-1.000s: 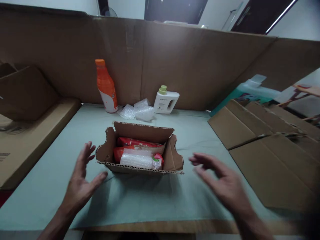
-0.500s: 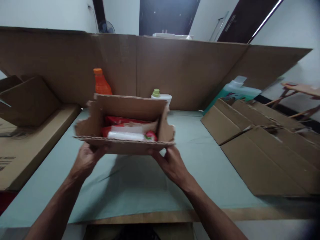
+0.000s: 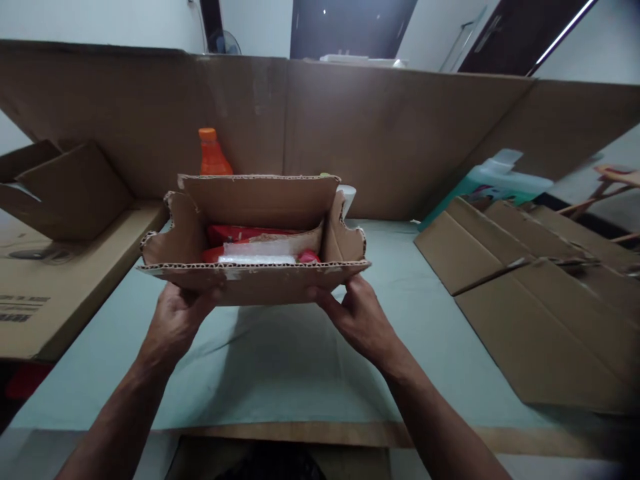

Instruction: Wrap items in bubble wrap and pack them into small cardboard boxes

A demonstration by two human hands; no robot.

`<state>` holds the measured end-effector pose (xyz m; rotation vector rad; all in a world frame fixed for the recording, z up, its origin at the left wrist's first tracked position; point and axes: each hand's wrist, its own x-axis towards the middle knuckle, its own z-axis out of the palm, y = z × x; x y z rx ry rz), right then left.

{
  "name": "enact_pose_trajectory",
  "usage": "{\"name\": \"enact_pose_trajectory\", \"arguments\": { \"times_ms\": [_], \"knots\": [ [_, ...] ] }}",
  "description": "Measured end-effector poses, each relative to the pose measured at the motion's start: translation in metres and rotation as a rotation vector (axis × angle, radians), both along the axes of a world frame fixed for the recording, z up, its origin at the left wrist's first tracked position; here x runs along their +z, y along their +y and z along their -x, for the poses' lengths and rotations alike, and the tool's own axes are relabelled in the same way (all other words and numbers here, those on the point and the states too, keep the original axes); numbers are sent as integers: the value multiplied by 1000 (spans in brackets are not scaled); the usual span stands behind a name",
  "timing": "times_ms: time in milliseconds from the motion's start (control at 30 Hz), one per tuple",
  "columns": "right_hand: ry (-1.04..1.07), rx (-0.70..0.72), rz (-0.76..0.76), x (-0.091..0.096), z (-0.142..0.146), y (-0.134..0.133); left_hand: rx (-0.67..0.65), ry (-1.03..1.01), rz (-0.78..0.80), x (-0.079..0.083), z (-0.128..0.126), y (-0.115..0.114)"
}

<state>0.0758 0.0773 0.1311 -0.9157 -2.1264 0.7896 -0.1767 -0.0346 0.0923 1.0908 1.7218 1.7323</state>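
I hold a small open cardboard box point(image 3: 260, 283) up in the air above the pale green table point(image 3: 280, 360). My left hand point(image 3: 175, 320) grips its lower left side from beneath. My right hand point(image 3: 357, 319) grips the lower right side, fingers curled under the bottom. Inside the box lie red packets point(image 3: 240, 235) and an item wrapped in bubble wrap point(image 3: 260, 251). The box's flaps stand open with ragged edges.
Behind the box stand an orange bottle point(image 3: 211, 153) and a mostly hidden white bottle point(image 3: 347, 197) against a tall cardboard wall point(image 3: 400, 133). Flattened cartons point(image 3: 540, 293) lie at right beside a teal jug point(image 3: 493, 180). More cartons point(image 3: 60, 253) sit at left.
Both hands went from open beside the box on the table to gripping it, and lifted it up and toward me. It now hides the bottles and the loose bubble wrap behind it.
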Motion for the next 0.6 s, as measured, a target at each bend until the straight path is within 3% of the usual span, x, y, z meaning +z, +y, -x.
{"name": "enact_pose_trajectory", "arguments": {
  "times_ms": [133, 367, 600],
  "knots": [
    [8, -89, 80, -23, -19, 9, -148, -98, -1, -15, -18, 20],
    [-35, -401, 195, -79, -110, 12, -524, -257, 0, -61, -98, 97],
    [-111, -778, 169, -98, -179, 8, -890, -247, -66, -73, -170, 176]
  ]
}}
